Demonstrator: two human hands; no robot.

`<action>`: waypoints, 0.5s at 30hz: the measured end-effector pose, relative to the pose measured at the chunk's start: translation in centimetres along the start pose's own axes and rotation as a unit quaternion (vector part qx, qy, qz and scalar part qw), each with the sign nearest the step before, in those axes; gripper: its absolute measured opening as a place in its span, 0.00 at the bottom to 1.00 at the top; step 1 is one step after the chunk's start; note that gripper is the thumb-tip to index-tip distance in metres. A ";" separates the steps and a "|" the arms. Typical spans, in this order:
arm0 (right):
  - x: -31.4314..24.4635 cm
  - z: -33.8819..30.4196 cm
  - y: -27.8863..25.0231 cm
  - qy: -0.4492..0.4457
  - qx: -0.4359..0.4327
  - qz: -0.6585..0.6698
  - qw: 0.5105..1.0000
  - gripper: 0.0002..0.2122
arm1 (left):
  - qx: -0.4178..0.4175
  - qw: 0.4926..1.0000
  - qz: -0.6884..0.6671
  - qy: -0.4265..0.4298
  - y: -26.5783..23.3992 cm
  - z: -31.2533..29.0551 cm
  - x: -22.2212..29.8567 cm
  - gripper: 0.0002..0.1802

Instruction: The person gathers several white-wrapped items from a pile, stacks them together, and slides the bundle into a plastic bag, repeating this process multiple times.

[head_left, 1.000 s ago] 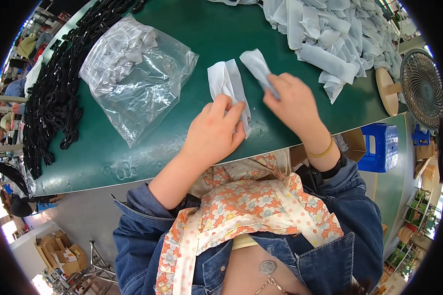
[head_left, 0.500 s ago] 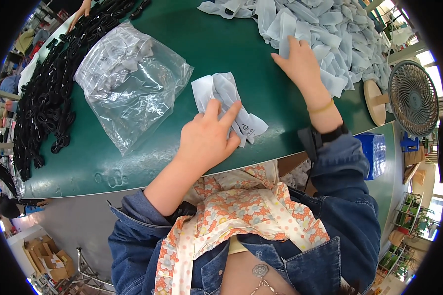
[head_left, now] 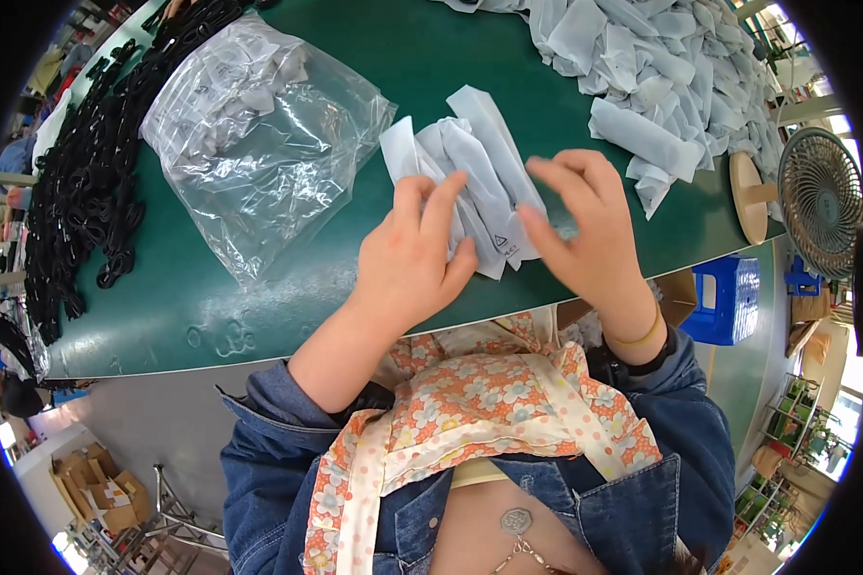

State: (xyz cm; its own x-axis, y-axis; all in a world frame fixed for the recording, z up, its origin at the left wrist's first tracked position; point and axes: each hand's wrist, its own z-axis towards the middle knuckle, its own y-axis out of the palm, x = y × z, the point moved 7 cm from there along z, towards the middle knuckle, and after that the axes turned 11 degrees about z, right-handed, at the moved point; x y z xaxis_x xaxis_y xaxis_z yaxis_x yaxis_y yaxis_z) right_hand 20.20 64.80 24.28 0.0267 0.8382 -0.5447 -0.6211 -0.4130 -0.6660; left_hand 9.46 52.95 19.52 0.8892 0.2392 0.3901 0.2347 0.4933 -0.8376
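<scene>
Several small frosted whitish plastic pouches [head_left: 458, 158] lie side by side at the middle of the green table's front part. My left hand [head_left: 410, 244] rests on the left ones, its fingers stretched out and the thumb apart. Just to the right of these pouches is my right hand [head_left: 590, 225], thumb and fingers apart with nothing between them; its fingertips are slightly blurred. Its thumb comes close to the edge of the rightmost pouch. What the pouches contain is hard to make out through the cloudy film.
A large clear plastic bag [head_left: 288, 144] partly filled with similar pouches lies to the left. Beyond it stretch bundles of black cords [head_left: 91, 192]. At the far right spreads a heap of pouches [head_left: 662, 77], beside a fan [head_left: 825, 201]. A blue stool [head_left: 729, 302] stands below the table's right side.
My right hand has come from the heap back toward the middle. Another pouch now lies beside those under my left hand, which has stayed nearly in place.
</scene>
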 end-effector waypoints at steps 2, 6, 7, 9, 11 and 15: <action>-1.5 -0.4 2.0 -0.025 -0.096 0.022 0.995 0.20 | 0.011 1.000 -0.024 -0.012 0.0 0.0 -0.3 0.31; -2.5 -1.3 5.4 -0.069 -0.168 -0.026 0.983 0.22 | 0.007 0.999 -0.024 -0.024 0.2 -0.1 -0.9 0.29; -2.4 -1.5 5.8 -0.078 -0.156 -0.061 0.983 0.22 | 0.006 1.000 -0.022 -0.017 0.2 -0.1 -0.8 0.29; -2.0 -1.7 6.0 -0.070 -0.141 -0.068 0.985 0.22 | 0.004 1.000 -0.018 -0.004 0.3 -0.1 -0.5 0.27; -1.7 -1.6 6.0 -0.055 -0.110 -0.080 0.989 0.22 | 0.005 1.000 -0.016 -0.003 0.2 -0.3 -0.4 0.27; -0.9 -1.6 5.7 -0.023 -0.107 0.021 0.994 0.22 | 0.011 1.000 0.001 0.019 0.1 -0.3 0.0 0.24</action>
State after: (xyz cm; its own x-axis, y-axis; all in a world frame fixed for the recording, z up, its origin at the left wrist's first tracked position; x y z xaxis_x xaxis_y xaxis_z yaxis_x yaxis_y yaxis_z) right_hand 17.91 61.08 20.17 -0.0351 0.8323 -0.5533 -0.4405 -0.5098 -0.7390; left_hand 9.59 52.75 19.29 0.9040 0.2079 0.3735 0.2248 0.5119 -0.8291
